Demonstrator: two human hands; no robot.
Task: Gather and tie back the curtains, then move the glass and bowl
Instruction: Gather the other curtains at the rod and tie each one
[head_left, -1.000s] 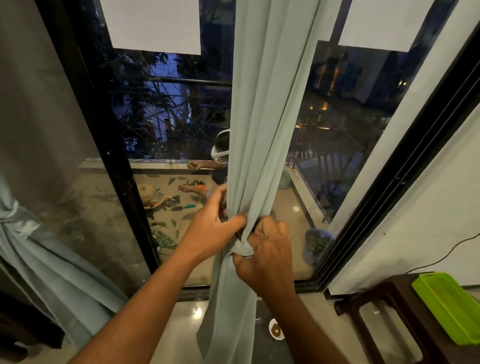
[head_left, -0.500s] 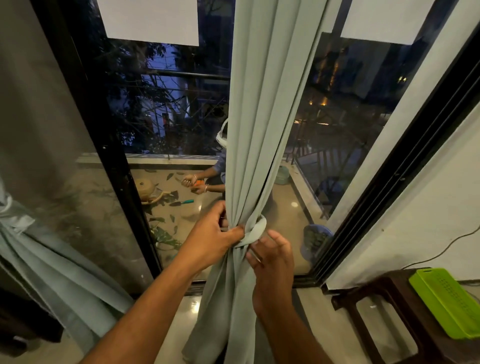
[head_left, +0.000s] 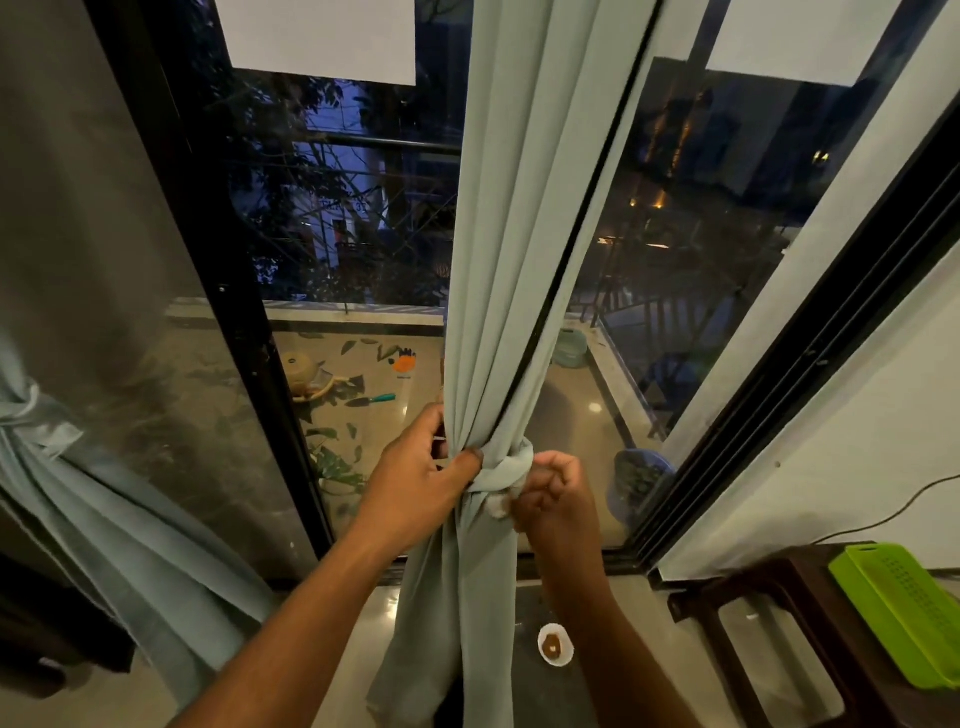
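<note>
A pale green curtain (head_left: 519, 260) hangs down the middle of the glass door, gathered into a narrow bunch. A tie band (head_left: 506, 465) of the same cloth wraps around it at waist height. My left hand (head_left: 415, 478) grips the bunch just left of the band, thumb pressed on the fabric. My right hand (head_left: 556, 499) is closed on the band's end at the right of the bunch. A small white bowl (head_left: 555, 644) with something brown in it sits on the floor below my right forearm. A second curtain (head_left: 104, 509) at the far left is tied back. No glass is in view.
A dark wooden stool (head_left: 779, 613) stands at the lower right with a bright green plastic tray (head_left: 904, 608) on it. A cable (head_left: 893, 509) runs along the white wall. The black door frame (head_left: 249, 338) stands left of the curtain; the balcony lies beyond the glass.
The band is now drawn tight around the curtain. My right hand has closed into a fist on the band's end. The view has tilted down, bringing the bowl back into sight.
</note>
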